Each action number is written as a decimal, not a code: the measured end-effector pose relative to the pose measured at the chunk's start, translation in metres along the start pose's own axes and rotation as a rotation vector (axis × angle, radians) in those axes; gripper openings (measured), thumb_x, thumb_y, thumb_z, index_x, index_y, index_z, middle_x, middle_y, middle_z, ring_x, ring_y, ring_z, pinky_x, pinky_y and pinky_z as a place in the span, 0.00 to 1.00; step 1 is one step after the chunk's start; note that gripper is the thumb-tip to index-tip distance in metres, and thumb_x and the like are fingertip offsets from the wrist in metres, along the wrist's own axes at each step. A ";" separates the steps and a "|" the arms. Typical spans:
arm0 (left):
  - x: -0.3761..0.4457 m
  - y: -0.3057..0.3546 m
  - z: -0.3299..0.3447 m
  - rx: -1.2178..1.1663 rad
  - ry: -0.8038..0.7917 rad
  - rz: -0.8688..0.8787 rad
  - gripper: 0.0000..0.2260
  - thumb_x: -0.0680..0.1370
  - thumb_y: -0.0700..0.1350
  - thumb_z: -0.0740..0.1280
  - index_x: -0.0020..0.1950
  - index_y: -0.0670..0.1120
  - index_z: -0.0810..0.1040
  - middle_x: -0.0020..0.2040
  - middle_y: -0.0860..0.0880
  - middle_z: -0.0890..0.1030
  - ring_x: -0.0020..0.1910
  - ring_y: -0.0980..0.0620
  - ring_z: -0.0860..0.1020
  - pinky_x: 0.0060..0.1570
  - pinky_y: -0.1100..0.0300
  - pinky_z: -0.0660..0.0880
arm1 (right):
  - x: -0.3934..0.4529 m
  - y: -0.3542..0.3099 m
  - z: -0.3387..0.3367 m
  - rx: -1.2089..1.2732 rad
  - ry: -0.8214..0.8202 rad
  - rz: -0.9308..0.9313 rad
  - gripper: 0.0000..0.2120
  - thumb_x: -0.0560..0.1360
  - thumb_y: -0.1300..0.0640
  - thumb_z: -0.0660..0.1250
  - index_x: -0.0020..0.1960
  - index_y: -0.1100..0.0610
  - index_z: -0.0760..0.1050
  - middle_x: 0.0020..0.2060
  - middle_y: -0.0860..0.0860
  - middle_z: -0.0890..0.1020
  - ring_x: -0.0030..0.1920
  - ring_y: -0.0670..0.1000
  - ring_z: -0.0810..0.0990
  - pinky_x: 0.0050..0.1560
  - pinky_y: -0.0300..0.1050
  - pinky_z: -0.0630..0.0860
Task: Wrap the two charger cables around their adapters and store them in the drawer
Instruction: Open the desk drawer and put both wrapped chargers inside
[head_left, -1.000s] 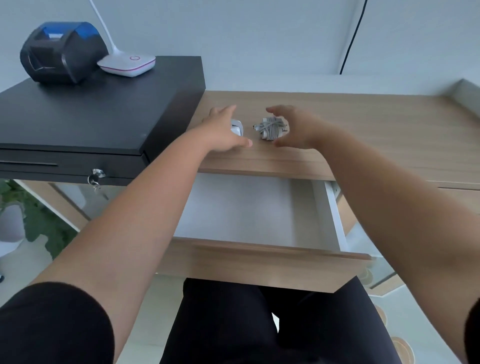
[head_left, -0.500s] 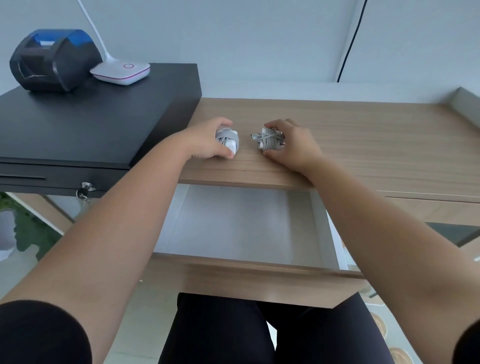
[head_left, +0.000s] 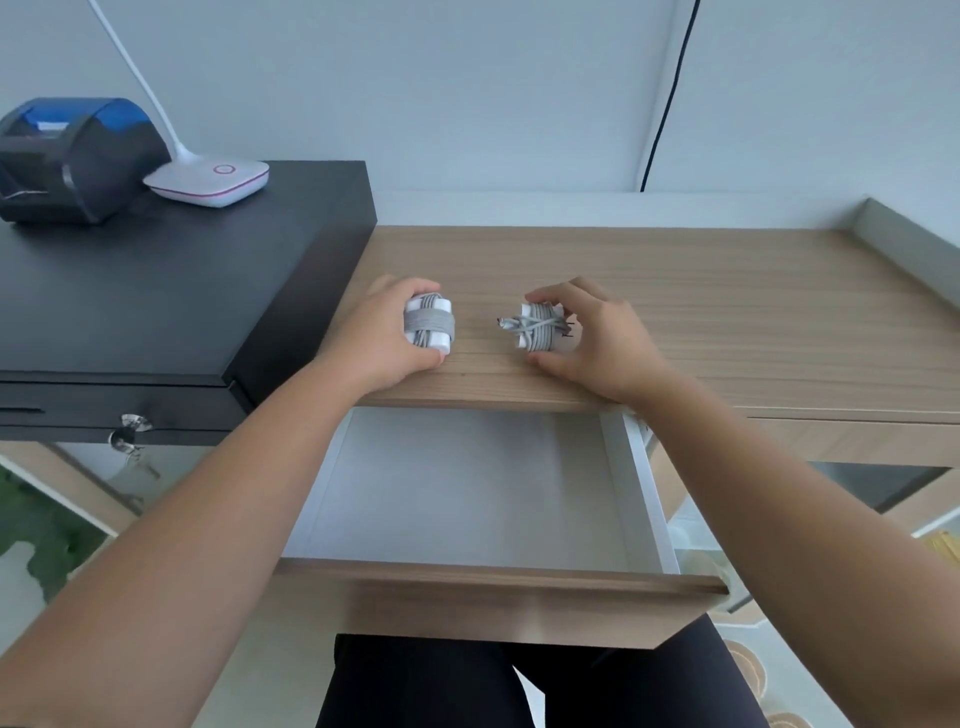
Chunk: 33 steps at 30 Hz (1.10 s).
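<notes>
Grey cable wound round left white adapter (head_left: 429, 327), gripped by left hand (head_left: 387, 338) on wooden desktop (head_left: 727, 312), right adapter (head_left: 537, 326) likewise cable-wrapped, pinched between right hand (head_left: 605, 340) thumb and curled fingers, open drawer (head_left: 498, 592) below the desk's front edge, black cash box (head_left: 156, 291) to the left

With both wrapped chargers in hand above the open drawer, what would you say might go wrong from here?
1. The charger in the right hand is loosely wound: the right charger has a cable end sticking out, so it may unravel when lifted.
2. Both sit near the desk edge; a slip could send the left charger, held by the left hand, past the drawer front.
</notes>
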<state>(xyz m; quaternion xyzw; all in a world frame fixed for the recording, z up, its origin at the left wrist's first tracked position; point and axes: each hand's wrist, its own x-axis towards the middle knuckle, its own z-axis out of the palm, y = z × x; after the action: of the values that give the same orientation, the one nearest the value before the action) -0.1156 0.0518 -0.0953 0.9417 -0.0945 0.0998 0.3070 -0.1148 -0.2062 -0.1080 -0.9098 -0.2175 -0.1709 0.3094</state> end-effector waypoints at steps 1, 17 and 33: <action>-0.005 0.003 0.001 -0.020 0.012 0.007 0.31 0.64 0.49 0.78 0.65 0.60 0.71 0.58 0.58 0.70 0.56 0.54 0.74 0.55 0.58 0.73 | -0.004 -0.001 -0.002 0.009 0.010 -0.011 0.26 0.64 0.53 0.77 0.61 0.47 0.75 0.50 0.41 0.75 0.47 0.42 0.74 0.50 0.37 0.71; -0.106 0.023 0.029 0.036 -0.320 0.175 0.25 0.65 0.50 0.75 0.58 0.61 0.68 0.55 0.63 0.67 0.50 0.62 0.73 0.44 0.64 0.73 | -0.086 -0.007 -0.009 0.115 -0.151 -0.178 0.26 0.63 0.54 0.78 0.60 0.53 0.77 0.51 0.48 0.79 0.49 0.48 0.79 0.48 0.46 0.77; -0.106 0.034 0.071 0.374 -0.699 0.057 0.29 0.69 0.57 0.73 0.67 0.54 0.68 0.58 0.53 0.66 0.49 0.51 0.76 0.49 0.56 0.75 | -0.114 -0.003 0.023 -0.115 -0.823 -0.122 0.25 0.67 0.53 0.73 0.62 0.46 0.73 0.54 0.47 0.77 0.52 0.48 0.76 0.53 0.46 0.75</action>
<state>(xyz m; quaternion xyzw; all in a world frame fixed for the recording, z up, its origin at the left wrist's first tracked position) -0.2169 -0.0046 -0.1585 0.9556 -0.1996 -0.2025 0.0766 -0.2090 -0.2221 -0.1744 -0.9033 -0.3667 0.1771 0.1348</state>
